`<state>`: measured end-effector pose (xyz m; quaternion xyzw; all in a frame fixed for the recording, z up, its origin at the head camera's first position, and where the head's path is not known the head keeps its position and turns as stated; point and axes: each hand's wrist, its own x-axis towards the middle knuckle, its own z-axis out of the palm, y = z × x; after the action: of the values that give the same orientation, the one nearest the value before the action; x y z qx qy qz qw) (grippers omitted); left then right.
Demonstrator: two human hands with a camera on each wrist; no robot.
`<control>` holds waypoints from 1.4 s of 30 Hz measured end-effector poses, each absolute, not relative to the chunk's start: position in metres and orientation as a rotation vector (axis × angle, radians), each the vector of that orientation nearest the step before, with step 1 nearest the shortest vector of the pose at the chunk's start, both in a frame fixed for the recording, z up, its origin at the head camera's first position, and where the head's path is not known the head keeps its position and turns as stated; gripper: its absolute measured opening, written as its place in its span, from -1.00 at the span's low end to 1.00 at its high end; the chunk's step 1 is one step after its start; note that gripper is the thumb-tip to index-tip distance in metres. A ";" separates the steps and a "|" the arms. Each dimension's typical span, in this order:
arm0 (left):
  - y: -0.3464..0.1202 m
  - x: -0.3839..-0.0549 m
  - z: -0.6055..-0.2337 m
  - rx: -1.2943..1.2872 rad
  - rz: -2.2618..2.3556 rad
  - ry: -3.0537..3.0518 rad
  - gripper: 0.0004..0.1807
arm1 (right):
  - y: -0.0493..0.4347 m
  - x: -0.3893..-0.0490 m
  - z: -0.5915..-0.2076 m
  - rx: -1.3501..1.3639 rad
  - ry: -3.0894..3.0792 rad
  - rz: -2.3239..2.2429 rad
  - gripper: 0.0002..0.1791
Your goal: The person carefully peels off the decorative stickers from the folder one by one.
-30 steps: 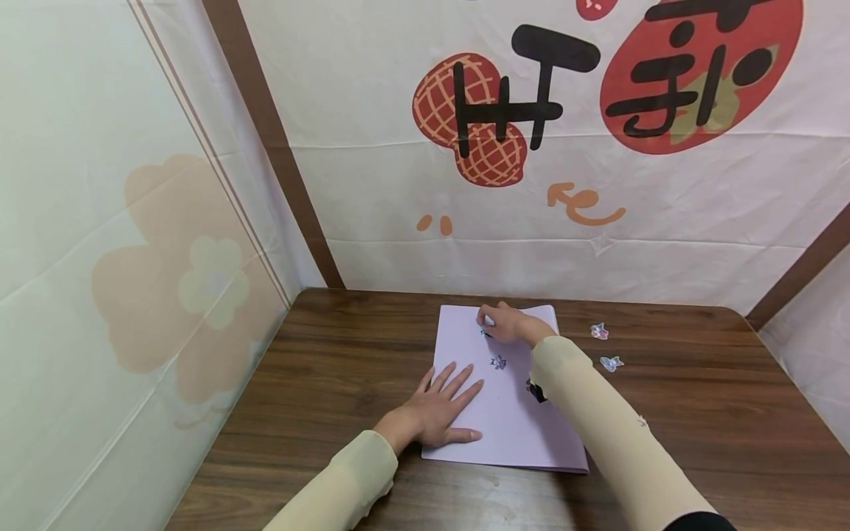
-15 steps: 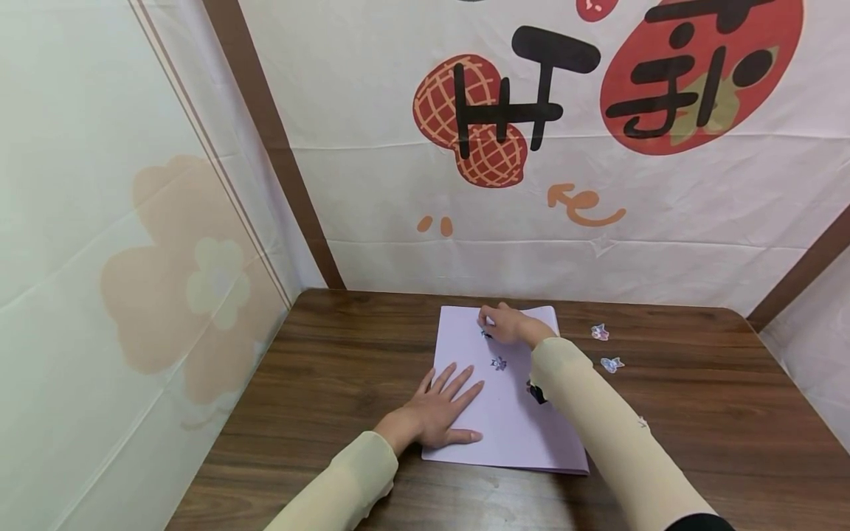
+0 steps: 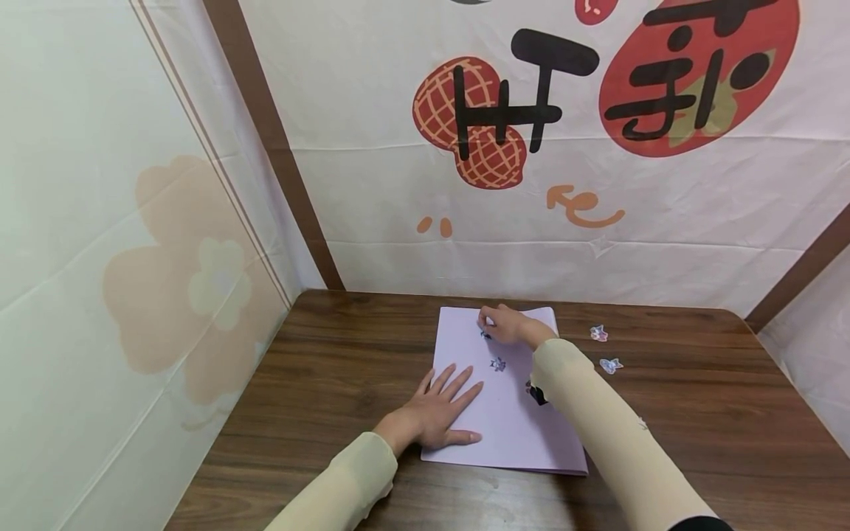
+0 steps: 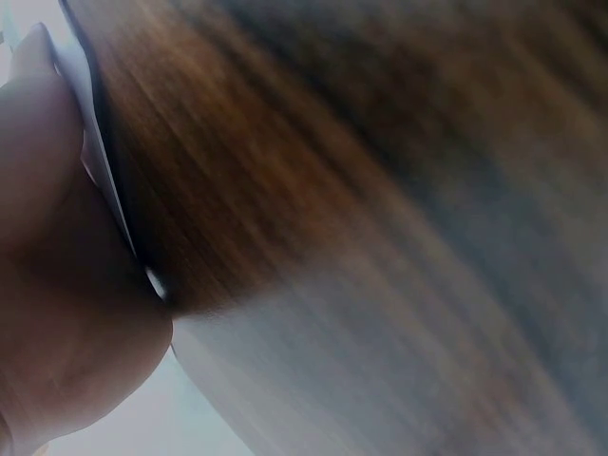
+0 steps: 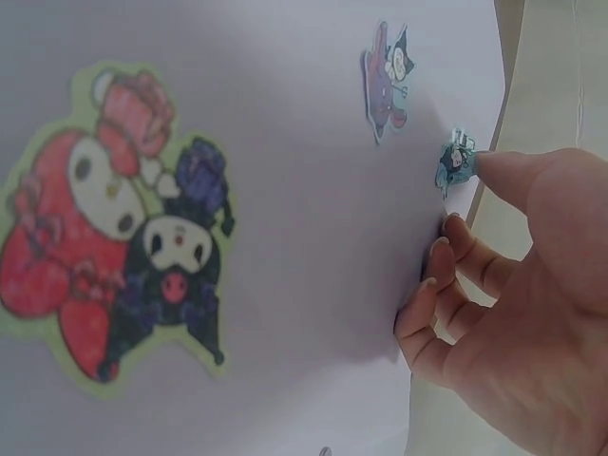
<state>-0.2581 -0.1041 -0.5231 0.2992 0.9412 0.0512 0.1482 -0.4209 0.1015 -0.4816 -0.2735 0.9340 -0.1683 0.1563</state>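
A pale lilac booklet lies on the brown wooden table. My left hand rests flat on its left side with fingers spread; part of that hand also fills the left edge of the left wrist view. Near the booklet's far edge, my right hand has its fingers curled against the page. Its thumb meets the edge of a small teal cartoon sticker, and the index finger is hidden. On the page, a purple cartoon sticker sits close by, and a larger red-and-black character sticker is nearer the wrist.
Two loose stickers lie on the table right of the booklet: a pinkish star-shaped sticker and a bluish sticker nearer the front. A printed fabric backdrop rises behind the table, with another white fabric panel at the left.
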 end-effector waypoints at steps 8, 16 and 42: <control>-0.104 -0.255 -0.520 0.853 0.135 2.709 -0.04 | 0.103 -0.421 -0.481 -0.831 2.669 -0.503 -0.92; -0.103 -0.254 -0.516 0.855 0.090 2.715 -0.05 | 0.104 -0.421 -0.482 -0.825 2.663 -0.524 -0.90; -0.102 -0.252 -0.512 0.848 0.107 2.717 -0.05 | 0.106 -0.419 -0.480 -0.803 2.677 -0.552 -0.90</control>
<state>-0.2524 -0.1018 -0.5124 0.2946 0.9436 0.0373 0.1463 -0.4190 0.1061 -0.4801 -0.2788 0.9297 -0.1916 0.1459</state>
